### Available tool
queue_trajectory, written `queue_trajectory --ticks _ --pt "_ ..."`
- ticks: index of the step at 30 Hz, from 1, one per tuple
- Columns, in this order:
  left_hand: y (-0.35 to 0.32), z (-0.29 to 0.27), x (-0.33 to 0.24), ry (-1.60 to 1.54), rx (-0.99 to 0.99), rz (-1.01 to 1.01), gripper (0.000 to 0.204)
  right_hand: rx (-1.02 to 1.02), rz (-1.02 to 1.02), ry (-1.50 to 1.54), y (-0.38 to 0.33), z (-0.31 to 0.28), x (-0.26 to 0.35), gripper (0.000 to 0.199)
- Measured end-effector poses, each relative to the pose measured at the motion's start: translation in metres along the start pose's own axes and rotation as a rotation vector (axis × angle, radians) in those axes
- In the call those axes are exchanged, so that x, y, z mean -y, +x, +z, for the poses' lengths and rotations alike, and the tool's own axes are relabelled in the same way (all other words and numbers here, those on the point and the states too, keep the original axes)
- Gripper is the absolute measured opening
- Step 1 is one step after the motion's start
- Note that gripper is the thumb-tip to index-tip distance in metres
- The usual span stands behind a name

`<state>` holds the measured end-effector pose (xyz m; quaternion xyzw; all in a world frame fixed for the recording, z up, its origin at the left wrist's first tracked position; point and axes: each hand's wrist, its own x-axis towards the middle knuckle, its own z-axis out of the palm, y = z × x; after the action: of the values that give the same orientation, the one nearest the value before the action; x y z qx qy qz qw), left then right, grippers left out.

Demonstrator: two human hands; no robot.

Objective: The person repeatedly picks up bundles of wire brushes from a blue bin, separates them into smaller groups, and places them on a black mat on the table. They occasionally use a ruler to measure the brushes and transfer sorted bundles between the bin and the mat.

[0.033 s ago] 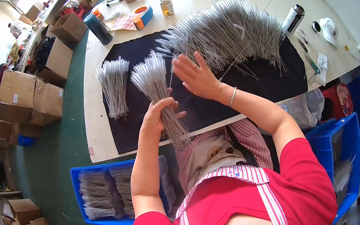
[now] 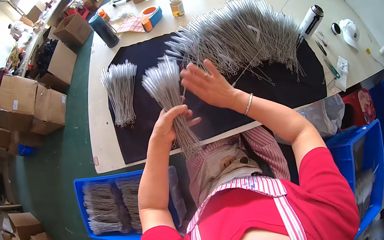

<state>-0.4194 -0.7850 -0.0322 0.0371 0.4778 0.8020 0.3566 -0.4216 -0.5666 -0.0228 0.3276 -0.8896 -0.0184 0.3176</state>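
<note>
My left hand point(image 2: 172, 122) is wrapped round the middle of a bundle of thin straw brushes point(image 2: 164, 85), white bristles up and wire loop ends down, above the front of a dark cloth point(image 2: 154, 139). My right hand point(image 2: 207, 86) is open, its fingers stretched out flat beside the bundle's right side; whether it touches the bristles I cannot make out. Left of the bundle a smaller stack of brushes point(image 2: 121, 93) lies on the cloth. A big loose heap of the same brushes point(image 2: 244, 35) spreads behind my right hand.
On the white table point(image 2: 103, 135) stand a dark bottle point(image 2: 104, 30), a glass jar point(image 2: 176, 3), tape rolls point(image 2: 152, 16) and a white-and-black tumbler point(image 2: 310, 22). Green-handled pliers point(image 2: 331, 67) lie at right. Blue bins point(image 2: 80, 204) flank me below the table edge; the left one holds more brushes.
My right hand has moved slightly left, nearer the bundle. The bundle's bristle end has shifted a little to the right; my left hand keeps its grip.
</note>
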Motion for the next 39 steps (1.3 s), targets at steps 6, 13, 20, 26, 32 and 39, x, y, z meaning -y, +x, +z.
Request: queue_trajectory --ticks 6,13,20,26,32,39 --pt "-0.050 0.041 0.023 0.467 0.101 -0.167 0.018 -0.074 -0.424 0.321 0.010 -0.036 0.038 0.017" --pt "-0.089 0.037 -0.056 0.660 -0.181 0.361 0.040 -0.289 0.347 0.839 0.028 -0.041 0.047 0.028" --pt "-0.046 0.067 -0.051 0.762 -0.073 0.840 0.024 -0.353 0.362 1.099 0.042 0.004 0.077 0.053" --pt "-0.001 0.054 -0.062 0.313 -0.204 0.676 0.026 -0.299 0.187 1.234 0.051 -0.051 -0.011 0.098" --pt "0.030 0.049 -0.065 0.573 -0.210 0.852 0.045 -0.267 -0.131 0.618 0.145 -0.134 -0.031 0.081" --pt "0.052 0.022 -0.053 0.816 -0.322 0.897 0.052 0.017 -0.196 0.379 0.170 -0.042 -0.029 0.052"
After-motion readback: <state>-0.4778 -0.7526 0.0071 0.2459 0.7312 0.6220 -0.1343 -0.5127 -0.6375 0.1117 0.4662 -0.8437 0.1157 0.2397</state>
